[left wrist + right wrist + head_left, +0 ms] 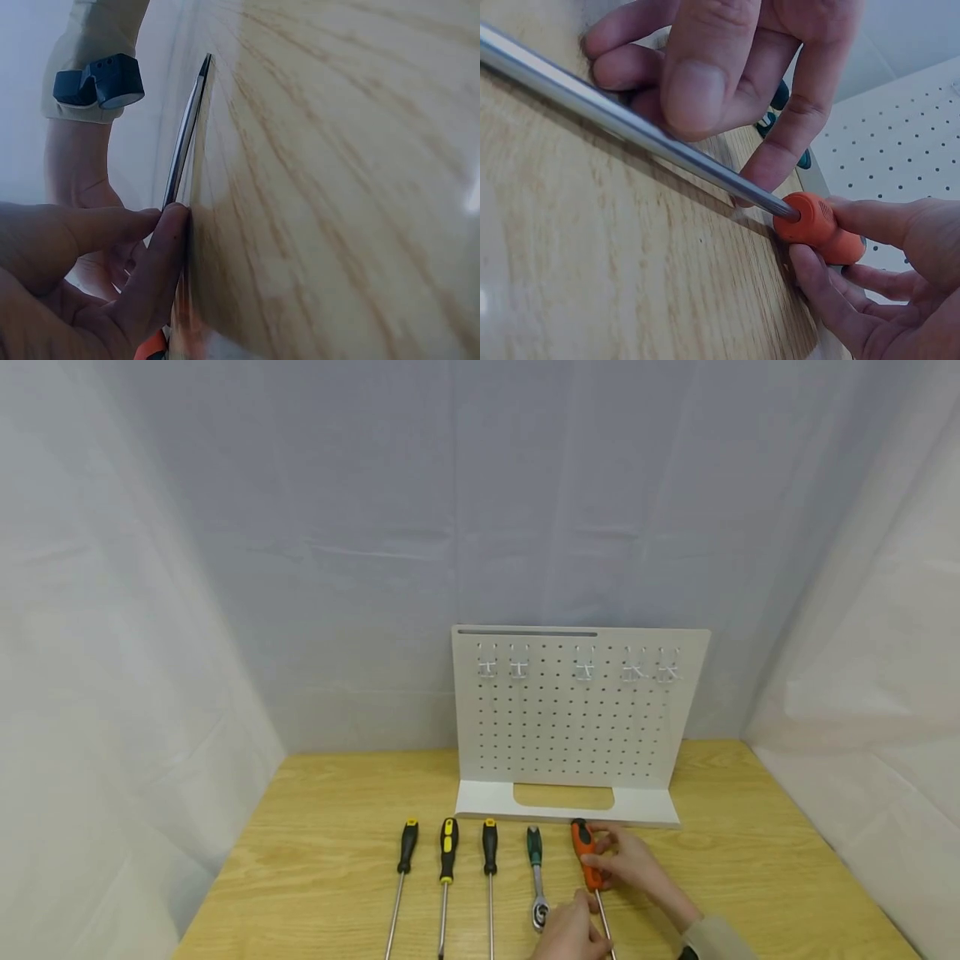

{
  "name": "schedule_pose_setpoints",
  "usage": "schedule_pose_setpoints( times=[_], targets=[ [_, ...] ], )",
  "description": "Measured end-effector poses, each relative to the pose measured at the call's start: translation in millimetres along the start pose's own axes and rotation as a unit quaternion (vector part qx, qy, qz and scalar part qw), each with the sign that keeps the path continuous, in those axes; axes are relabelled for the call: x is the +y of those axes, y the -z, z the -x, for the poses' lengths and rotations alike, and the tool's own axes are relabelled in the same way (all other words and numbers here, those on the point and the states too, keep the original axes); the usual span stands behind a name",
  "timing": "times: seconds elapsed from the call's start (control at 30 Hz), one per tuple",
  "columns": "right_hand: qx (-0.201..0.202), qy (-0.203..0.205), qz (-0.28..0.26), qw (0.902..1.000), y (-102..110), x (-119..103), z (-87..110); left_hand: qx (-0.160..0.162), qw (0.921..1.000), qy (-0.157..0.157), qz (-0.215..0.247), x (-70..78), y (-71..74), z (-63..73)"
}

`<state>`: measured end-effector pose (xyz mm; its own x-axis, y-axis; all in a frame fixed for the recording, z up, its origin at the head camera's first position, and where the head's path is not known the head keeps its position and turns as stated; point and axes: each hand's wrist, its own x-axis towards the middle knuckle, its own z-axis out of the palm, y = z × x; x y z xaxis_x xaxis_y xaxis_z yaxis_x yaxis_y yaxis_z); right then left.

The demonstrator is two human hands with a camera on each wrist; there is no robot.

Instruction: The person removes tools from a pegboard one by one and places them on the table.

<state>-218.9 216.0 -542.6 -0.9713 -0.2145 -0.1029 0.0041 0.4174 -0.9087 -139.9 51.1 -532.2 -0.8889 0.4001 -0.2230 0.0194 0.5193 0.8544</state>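
An orange-handled screwdriver (586, 858) with a black end lies at the right of the tool row, its handle toward the pegboard. My right hand (628, 863) grips the orange handle between thumb and fingers, as the right wrist view also shows. Lower down, my left hand (572, 932) pinches the metal shaft (182, 146) between thumb and index finger, close above the wood. The flat tip shows in the left wrist view. Just left of the hands lies a green-handled ratchet wrench (537, 872).
Three black-and-yellow screwdrivers, a left one (408, 847), a middle one (447, 852) and a right one (490, 847), lie side by side on the wooden table (322, 827). Behind the tools stands a white pegboard (570, 718) with several clear hooks (584, 664). Pale curtains surround the table.
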Motion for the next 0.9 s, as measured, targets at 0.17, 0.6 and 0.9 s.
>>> schedule_pose_setpoints(
  times=[0.17, 0.6, 0.9],
  targets=[
    [-0.001, 0.0, -0.001, 1.0, -0.4, 0.9, -0.2, -0.003, 1.0, -0.001, 0.001, -0.5, 1.1, -0.1],
    [-0.003, 0.007, 0.008, 0.9999, 1.3, 1.9, 4.7, 0.033, 0.9966, -0.075, 0.003, -3.7, 3.8, 2.4],
    [-0.012, 0.011, -0.001, 0.9999, 0.7, -0.1, 7.3, 0.025, 0.9977, -0.06, 0.016, -2.2, 6.3, 0.8]
  ],
)
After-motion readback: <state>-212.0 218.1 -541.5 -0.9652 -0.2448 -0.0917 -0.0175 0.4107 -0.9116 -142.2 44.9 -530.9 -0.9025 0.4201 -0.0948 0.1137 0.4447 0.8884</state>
